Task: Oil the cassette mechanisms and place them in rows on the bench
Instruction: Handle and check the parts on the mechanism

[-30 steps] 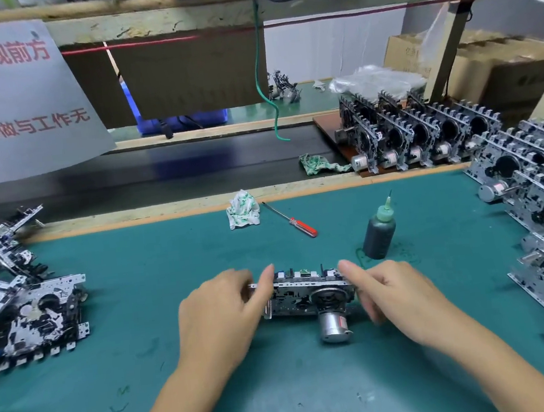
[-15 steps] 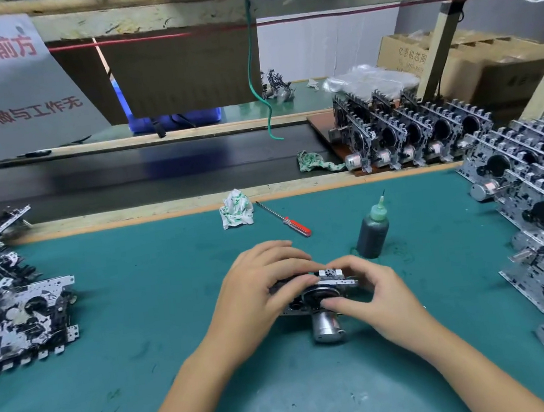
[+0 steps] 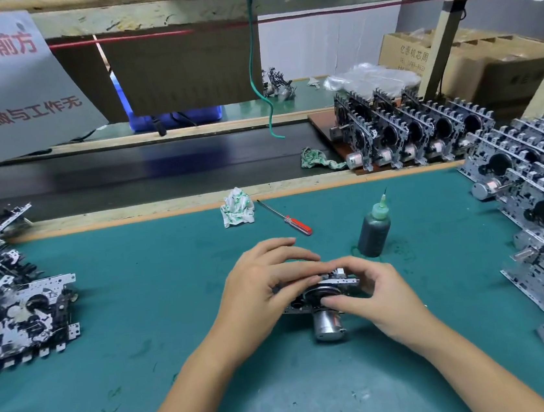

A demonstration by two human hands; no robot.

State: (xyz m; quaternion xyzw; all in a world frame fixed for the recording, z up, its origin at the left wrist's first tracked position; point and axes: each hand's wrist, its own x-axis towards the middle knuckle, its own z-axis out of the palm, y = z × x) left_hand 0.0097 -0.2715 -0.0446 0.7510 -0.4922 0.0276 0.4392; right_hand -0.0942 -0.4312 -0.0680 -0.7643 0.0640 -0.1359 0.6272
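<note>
Head view, risks. Cassette mechanism (image 3: 321, 293): on the green desk (image 3: 137, 289), held between both hands, just in front of the oil bottle (image 3: 373, 233). The bottle stands upright and uncapped, its needle tip exposed, close behind the right hand (image 3: 381, 298). Judged hazard: a backward lift of that hand could knock it over and spill oil on the mat. The mechanism's round motor (image 3: 326, 326) juts toward the person; if the hold loosens while the unit is turned, it could tip and roll off balance. Finished rows (image 3: 543, 219) stand on edge to the right of the bottle, packed closely; a careless placement there could topple neighbours. Screwdriver (image 3: 285, 219) and crumpled rag (image 3: 236, 206) lie behind and to the left of the bottle, well apart from the work.

Head view, fingers. Left hand (image 3: 263, 288): fingers (image 3: 291, 264) gently curved over the mechanism's top and left end, grasping it. Right hand: fingers partly curled, thumb and forefinger pinching the right end near the flywheel. Neither hand is released or clenched empty.
</note>
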